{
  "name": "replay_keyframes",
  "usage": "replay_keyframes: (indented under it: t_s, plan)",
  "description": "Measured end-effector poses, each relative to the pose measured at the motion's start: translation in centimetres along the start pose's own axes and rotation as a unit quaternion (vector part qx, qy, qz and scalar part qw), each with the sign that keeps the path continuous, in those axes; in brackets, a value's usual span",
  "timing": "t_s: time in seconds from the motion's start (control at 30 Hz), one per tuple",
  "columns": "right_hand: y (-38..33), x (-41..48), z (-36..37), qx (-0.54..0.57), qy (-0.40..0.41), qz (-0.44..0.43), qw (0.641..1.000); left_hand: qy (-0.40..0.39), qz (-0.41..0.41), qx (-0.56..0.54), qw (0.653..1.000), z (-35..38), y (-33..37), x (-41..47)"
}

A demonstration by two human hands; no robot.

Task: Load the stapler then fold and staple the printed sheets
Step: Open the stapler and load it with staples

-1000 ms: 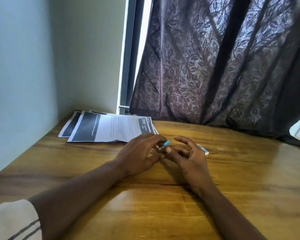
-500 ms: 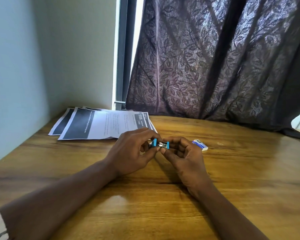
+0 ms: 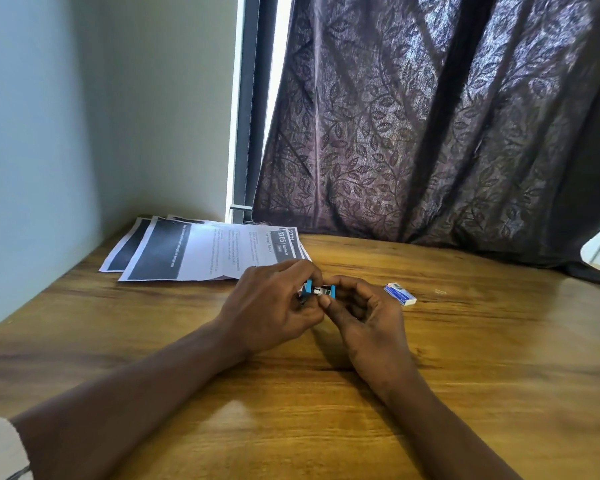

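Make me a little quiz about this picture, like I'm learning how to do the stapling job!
1. True or false: the left hand and the right hand both hold the small blue stapler.
2. Fill in the missing word: the printed sheets lie flat on the table, not yet ____.
3. Pick one. Where is the small blue and white box?
A. on top of the printed sheets
B. on the table, just to the right of the right hand
C. inside the left hand

Key: 1 true; 2 folded; 3 B.
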State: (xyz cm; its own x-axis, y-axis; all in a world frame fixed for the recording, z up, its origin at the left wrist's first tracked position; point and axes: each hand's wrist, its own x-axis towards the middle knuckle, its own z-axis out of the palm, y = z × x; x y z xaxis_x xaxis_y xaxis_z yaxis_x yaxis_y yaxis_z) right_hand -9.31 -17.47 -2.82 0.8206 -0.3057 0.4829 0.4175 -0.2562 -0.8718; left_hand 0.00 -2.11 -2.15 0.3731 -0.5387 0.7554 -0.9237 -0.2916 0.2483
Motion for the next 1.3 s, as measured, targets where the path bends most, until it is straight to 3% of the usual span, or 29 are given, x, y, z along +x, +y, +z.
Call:
replay_keyframes:
  t_s: [0.37,0.5,0.57,0.7,0.8,0.87,0.97,1.07,1.13,1.2,1.3]
  plan:
    - [0.0,0.0,0.0,0.037,0.010,0.038,0.999,0.009,-0.040,-0.055,0.998,0.2,0.0,0.3]
    - [1.0,0.9,-0.9,0.183,0.135,0.120,0.966,0.080,-0.119,-0.146,0.979,-0.4,-0.9,0.5]
    - [1.3,1.1,-1.4,0.225,0.159,0.141,0.951,0.089,-0.180,-0.202,0.958,-0.7,-1.6,0.7]
    - [0.9,1.3,-1.4,0.280,0.178,0.170,0.928,0.064,-0.285,-0.358,0.887,-1.2,-1.7,0.7]
    - [0.5,1.7,-1.9,0.349,0.207,0.206,0.890,0.110,-0.373,-0.492,0.779,-1.6,-1.9,1.1]
    - [0.2,1.8,-2.2,0.362,0.192,0.223,0.885,0.124,-0.402,-0.542,0.728,-1.7,-2.2,1.1]
    - [0.0,2.0,-2.0,0.286,0.173,0.217,0.917,0.117,-0.406,-0.569,0.706,-1.8,-2.4,1.0]
    - [0.2,2.6,-1.6,-0.024,0.166,0.139,0.976,0.103,-0.397,-0.564,0.716,-2.0,-2.6,1.1]
    - [-0.1,3.4,-1.0,-0.198,0.113,0.048,0.972,0.089,-0.392,-0.555,0.728,-2.0,-2.6,1.2]
    - [-0.7,4.4,0.2,-0.224,0.051,0.012,0.973,0.076,-0.385,-0.556,0.733,-1.9,-2.5,1.2]
    - [-1.8,6.0,2.1,-0.224,-0.046,0.060,0.972,0.073,-0.381,-0.555,0.736,-1.7,-2.5,1.1]
